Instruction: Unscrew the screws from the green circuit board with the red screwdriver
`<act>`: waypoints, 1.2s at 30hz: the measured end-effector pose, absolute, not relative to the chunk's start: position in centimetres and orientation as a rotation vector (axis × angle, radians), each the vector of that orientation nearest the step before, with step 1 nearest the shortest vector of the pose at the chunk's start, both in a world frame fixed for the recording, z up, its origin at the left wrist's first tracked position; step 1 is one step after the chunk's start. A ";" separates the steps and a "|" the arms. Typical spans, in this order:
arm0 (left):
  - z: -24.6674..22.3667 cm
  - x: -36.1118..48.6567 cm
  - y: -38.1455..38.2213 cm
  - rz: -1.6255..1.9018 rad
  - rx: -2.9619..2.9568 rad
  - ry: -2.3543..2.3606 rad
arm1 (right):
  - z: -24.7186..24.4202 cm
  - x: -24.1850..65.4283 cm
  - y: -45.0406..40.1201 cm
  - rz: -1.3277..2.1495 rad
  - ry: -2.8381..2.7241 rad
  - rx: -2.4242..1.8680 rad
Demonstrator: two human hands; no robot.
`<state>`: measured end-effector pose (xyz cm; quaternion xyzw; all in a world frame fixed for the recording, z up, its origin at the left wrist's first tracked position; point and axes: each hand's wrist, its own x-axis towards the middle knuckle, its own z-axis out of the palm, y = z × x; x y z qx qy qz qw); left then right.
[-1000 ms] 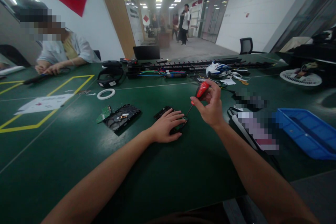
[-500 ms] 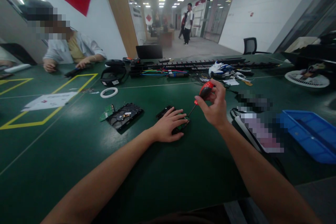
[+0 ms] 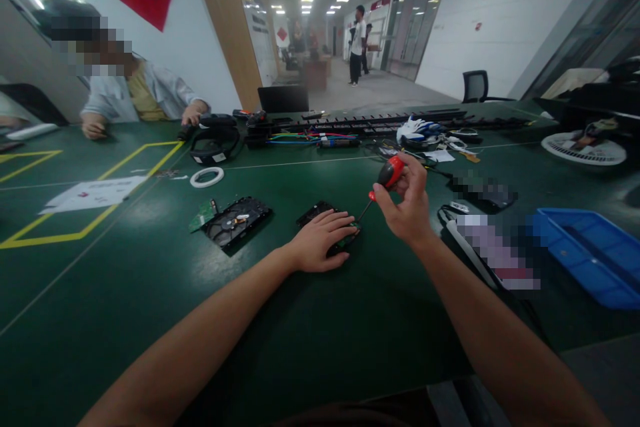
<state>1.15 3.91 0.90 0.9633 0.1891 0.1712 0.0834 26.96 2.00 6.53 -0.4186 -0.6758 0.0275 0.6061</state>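
Observation:
My left hand point(image 3: 323, 240) lies flat, fingers stretched out, over a black hard drive point(image 3: 313, 213) on the green table, hiding most of it. A bit of green circuit board shows at the drive's right end. In my right hand point(image 3: 407, 203) is a screwdriver point(image 3: 391, 172) with a red and black handle, held tilted. Its thin shaft slopes down and left to the drive's right end, just past my left fingertips; the tip's exact contact is too small to make out. To the left lies another opened hard drive point(image 3: 237, 221), with a green circuit board point(image 3: 203, 216) beside it.
A white tape roll point(image 3: 207, 177) and a paper sheet point(image 3: 93, 193) lie to the left. At right are a blue tray point(image 3: 595, 253) and a blurred-out phone-like object point(image 3: 500, 253). Wires, black strips and gloves point(image 3: 419, 130) line the back. A co-worker point(image 3: 145, 93) sits far left.
My hands and the screwdriver hold nearly the same place. The co-worker's hand has moved right with a dark object, toward the black headset-like strap. People in the background have shifted.

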 end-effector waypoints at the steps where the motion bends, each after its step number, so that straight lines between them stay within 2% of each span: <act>1: 0.9 1.1 3.9 0.512 2.876 0.565 | 6.5 26.9 1.9 0.111 -1.566 -0.953; 5: 0.8 1.1 3.9 0.503 2.872 0.577 | 6.4 26.8 1.8 0.217 -1.556 -0.929; 14: 1.0 1.1 3.8 0.509 2.876 0.557 | 5.9 27.0 2.5 -0.002 -1.540 -0.975; 21: 0.9 1.1 3.9 0.502 2.864 0.563 | 6.3 26.9 1.9 0.197 -1.557 -0.895; 30: 1.1 1.1 3.8 0.490 2.852 0.571 | 6.4 27.2 2.3 -0.015 -1.518 -0.979; 36: 1.1 1.2 3.7 0.489 2.848 0.576 | 6.7 27.0 1.7 0.113 -1.546 -0.958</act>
